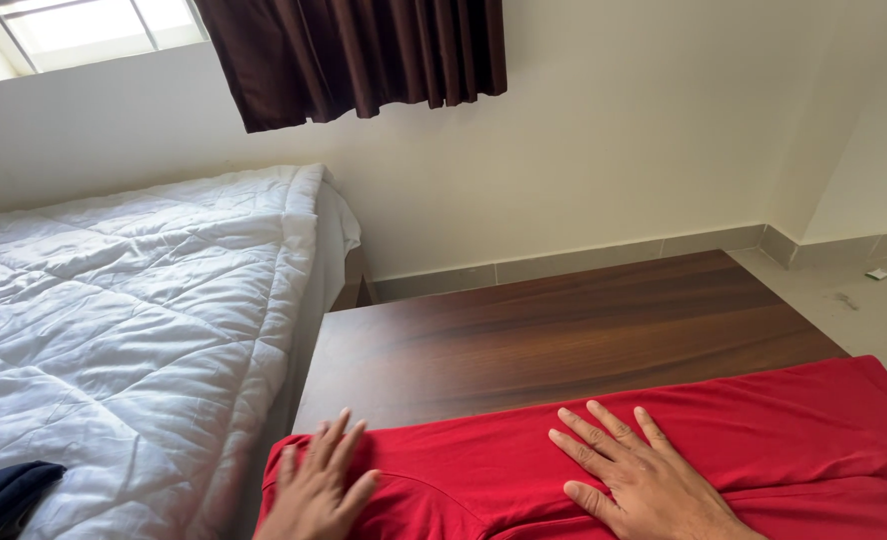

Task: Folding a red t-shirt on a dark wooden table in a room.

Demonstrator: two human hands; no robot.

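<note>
In the head view, bare dark brown wooden counter (564,335) lies open beyond both hands, running to the wall; the white quilted bed (134,320) sits just left of the left hand (316,490). Both the left hand and the right hand (629,475) lie flat, fingers spread, gripping nothing — pressed on the smooth red fabric garment (804,440), which spreads rightward past the right hand.

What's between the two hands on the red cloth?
Only red cloth, spread flat on the wooden table; nothing else lies between the left hand and right hand, per the head view.
</note>
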